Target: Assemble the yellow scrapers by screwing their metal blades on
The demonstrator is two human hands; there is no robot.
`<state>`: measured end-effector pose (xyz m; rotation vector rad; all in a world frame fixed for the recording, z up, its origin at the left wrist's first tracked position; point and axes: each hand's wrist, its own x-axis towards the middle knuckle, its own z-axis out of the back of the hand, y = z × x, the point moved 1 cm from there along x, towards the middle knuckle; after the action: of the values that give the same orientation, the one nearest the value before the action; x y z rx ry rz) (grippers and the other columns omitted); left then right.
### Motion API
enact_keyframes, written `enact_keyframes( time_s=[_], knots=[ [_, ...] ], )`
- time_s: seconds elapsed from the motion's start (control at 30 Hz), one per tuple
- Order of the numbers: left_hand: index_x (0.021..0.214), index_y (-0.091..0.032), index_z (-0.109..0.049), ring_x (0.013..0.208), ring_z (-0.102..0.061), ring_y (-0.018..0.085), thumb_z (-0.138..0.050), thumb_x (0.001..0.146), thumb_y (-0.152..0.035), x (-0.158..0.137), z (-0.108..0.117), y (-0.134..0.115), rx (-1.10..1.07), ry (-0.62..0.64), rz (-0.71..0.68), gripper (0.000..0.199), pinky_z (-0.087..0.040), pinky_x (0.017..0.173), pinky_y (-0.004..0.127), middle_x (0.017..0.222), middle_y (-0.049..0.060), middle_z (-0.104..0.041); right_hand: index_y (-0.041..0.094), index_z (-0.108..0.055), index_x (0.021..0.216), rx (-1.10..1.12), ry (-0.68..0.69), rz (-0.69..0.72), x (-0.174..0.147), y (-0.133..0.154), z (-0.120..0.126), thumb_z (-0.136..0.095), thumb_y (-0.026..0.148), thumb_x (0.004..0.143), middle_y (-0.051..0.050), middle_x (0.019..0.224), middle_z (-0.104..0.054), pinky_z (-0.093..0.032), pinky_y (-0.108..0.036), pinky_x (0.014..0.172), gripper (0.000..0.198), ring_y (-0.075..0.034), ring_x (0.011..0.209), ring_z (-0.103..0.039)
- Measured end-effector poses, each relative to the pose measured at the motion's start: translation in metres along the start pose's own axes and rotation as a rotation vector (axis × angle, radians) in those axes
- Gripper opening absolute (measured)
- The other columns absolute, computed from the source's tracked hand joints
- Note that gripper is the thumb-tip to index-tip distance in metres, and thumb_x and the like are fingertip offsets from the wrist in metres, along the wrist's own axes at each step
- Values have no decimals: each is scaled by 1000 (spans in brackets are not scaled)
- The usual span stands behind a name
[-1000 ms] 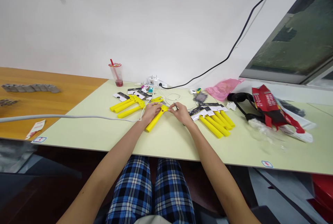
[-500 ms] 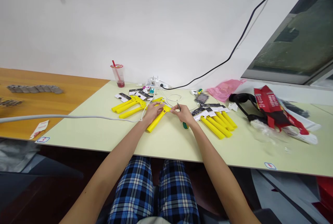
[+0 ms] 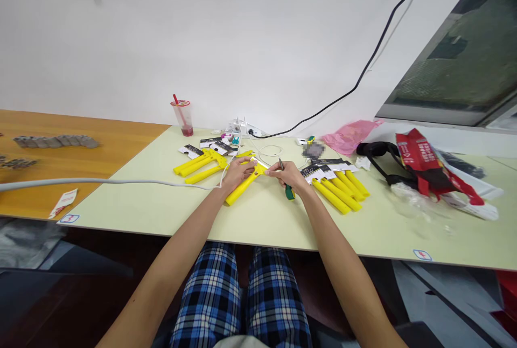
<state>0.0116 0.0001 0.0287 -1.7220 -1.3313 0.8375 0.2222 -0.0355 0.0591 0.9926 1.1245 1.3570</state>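
My left hand is closed on the head end of a yellow-handled scraper, whose handle slants toward the table's front edge. Beside it, the fingertips of my right hand pinch at the other side of the yellow head; any small part there is too tiny to make out. A screwdriver with a green handle is tucked in my right hand, its dark shaft poking up above the fingers. Several like scrapers with black-and-white cards lie left of my hands, and more carded scrapers lie to the right.
A plastic cup with a red straw stands at the back left. A power strip and white cables are near the wall. Rightward lie a pink bag, dark glasses and a red package. A grey cable crosses from the left.
My right hand has shifted very slightly, and the screwdriver in it stands a little more upright. The left hand keeps its hold on the yellow scraper.
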Motion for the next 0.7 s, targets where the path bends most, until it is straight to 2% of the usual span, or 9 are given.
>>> enact_keyframes(
  time_s=[0.17,0.3,0.5,0.7],
  knots=[
    [95,-16,-70,68,-73,14,-95,78,-21,-1,0,-2,-14,0,-9,31,-64,75,30,80,3,-75,18,-71,80,-26,-7,21,-1,2,0,-104,51,59,8,43,-47,-31,-22,33,51,-8,38,-37],
    [98,-15,-72,71,-75,15,-96,78,-21,-2,-1,-2,-8,8,1,32,-64,76,30,87,6,-78,18,-72,82,-84,-12,27,2,-1,-2,-103,51,62,8,41,-46,-32,-22,33,49,-9,36,-38],
    [98,-14,-73,67,-73,12,-96,77,-19,-1,0,-1,-16,16,0,31,-63,74,27,87,5,-79,19,-70,78,-28,13,1,2,-4,-2,-106,51,56,8,44,-47,-32,-22,32,53,-8,37,-38],
    [98,-14,-71,70,-75,14,-97,76,-20,0,0,-2,-21,0,6,34,-63,74,28,89,7,-80,18,-69,72,63,41,-8,0,1,-2,-108,48,53,3,53,-60,-31,-23,31,53,-6,38,-36]
  ],
)
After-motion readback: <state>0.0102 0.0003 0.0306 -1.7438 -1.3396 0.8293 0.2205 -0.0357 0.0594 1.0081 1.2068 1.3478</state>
